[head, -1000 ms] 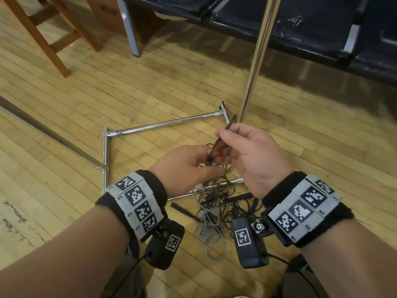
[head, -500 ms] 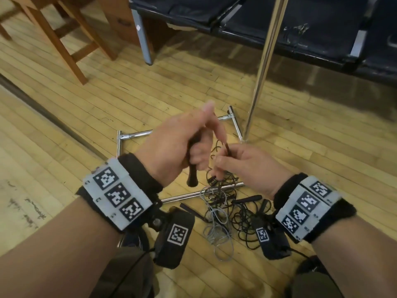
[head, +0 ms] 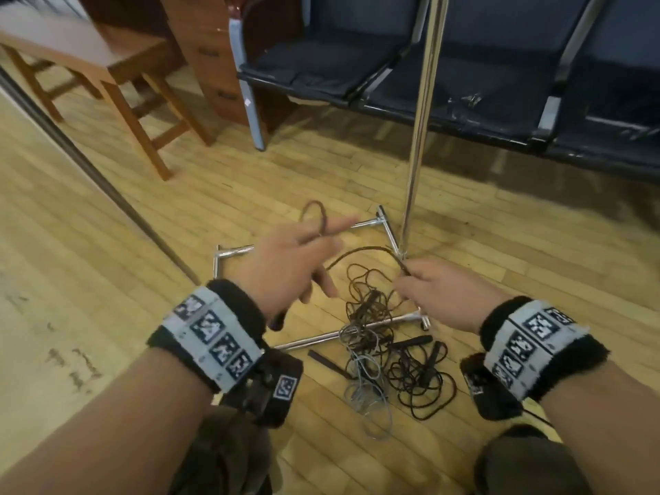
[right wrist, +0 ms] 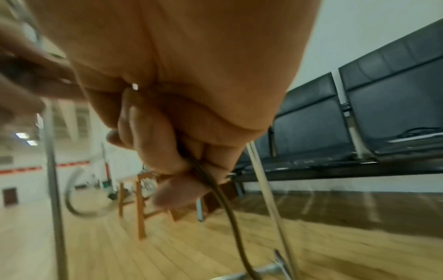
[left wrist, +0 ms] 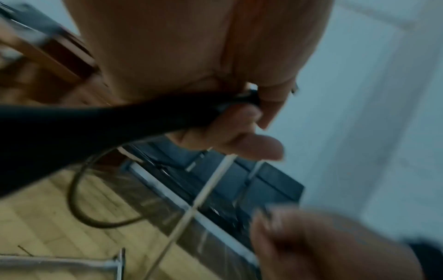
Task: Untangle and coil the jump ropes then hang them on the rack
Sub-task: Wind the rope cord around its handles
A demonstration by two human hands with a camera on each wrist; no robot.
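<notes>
Right, early days: left hand grips a black handle with one loop wound, right hand pinches the thin brown cord. Most tangled ropes lie on the wooden floor across the chrome rack base; nothing hung.

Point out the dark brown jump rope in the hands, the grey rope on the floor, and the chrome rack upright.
dark brown jump rope (head: 360, 250): head view, span between the hands.
grey rope (head: 364, 394): head view, loose floor loops.
chrome rack upright (head: 421, 112): head view, mid-pole.
</notes>
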